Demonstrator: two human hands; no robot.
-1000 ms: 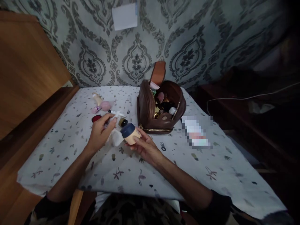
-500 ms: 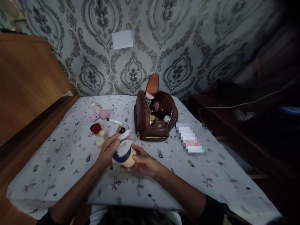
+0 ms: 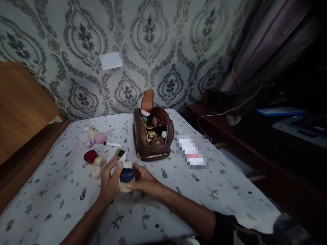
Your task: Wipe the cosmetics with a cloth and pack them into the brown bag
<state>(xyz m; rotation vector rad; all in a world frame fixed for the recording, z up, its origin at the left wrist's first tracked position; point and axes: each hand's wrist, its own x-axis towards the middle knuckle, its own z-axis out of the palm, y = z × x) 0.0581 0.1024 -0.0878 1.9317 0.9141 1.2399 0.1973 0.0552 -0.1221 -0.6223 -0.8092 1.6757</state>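
Note:
Between my hands is a small round jar (image 3: 127,175) with a dark blue lid and a cream-coloured body, held above the near part of the table. My right hand (image 3: 144,181) grips its right side, thumb along the lower body. My left hand (image 3: 110,178) pinches a white tissue (image 3: 125,161) against the jar's lid and left side. Behind them stands an open brown leather toiletry bag (image 3: 153,151), packed with small items. Just beyond my left fingers lies a small dark and yellowish item (image 3: 120,152), partly hidden.
Left of the hands lie a dark red round item (image 3: 90,156), cream-coloured round pieces (image 3: 97,170), a pink sponge (image 3: 100,137), a beige tube (image 3: 90,131) and a white pen-like tube (image 3: 113,144). A blurred-out flat item (image 3: 191,152) lies right of the bag. A white cable (image 3: 230,110) trails over dark furniture.
The view has turned rightward, so things appear further left. The tissue has shifted, baring more of the blue lid, and the jar is more upright. Both hands keep hold.

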